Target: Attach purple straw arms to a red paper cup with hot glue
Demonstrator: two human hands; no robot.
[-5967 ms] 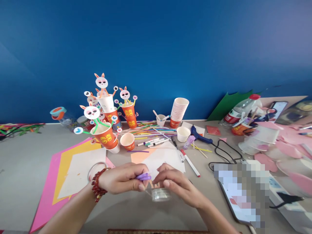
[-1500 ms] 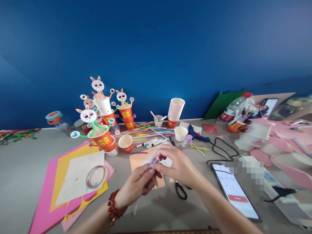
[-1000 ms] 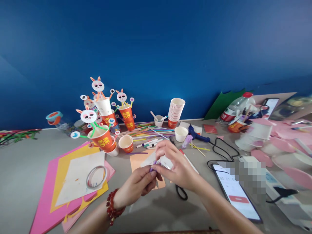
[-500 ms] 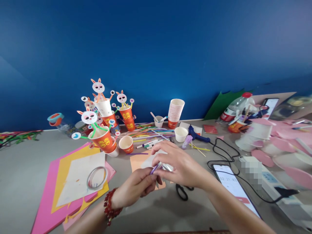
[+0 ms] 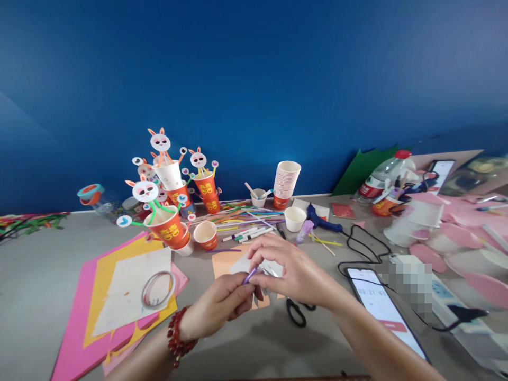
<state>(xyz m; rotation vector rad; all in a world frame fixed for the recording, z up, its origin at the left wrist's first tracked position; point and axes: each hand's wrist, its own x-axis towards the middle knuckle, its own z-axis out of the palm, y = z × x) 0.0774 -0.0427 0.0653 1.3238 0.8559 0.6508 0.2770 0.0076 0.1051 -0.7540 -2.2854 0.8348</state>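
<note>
My left hand [image 5: 228,301], with a red bead bracelet [image 5: 180,338] at its wrist, is closed around a short purple stick-like piece [image 5: 250,275]. Thumb and fingers pinch it, and its lower part is hidden in the grip. My right hand [image 5: 281,264] comes in from the right, its fingertips curled together at the piece's upper end. Below the hands lie orange paper [image 5: 222,263] and white paper [image 5: 240,264]. Black-handled scissors [image 5: 296,313] rest under my right hand, their blades partly covered.
Rabbit-faced paper cups [image 5: 169,230] stand at left behind coloured sheets [image 5: 75,317] and a tape roll [image 5: 145,296]. Markers [image 5: 254,234], a cup stack [image 5: 287,182] and a blue glue gun [image 5: 323,222] are behind. A phone [image 5: 383,307], cable and power strip [image 5: 434,296] lie right.
My right hand has shifted slightly, its fingers drawn a little closer together at the purple piece. My left hand has hardly moved and keeps its grip.
</note>
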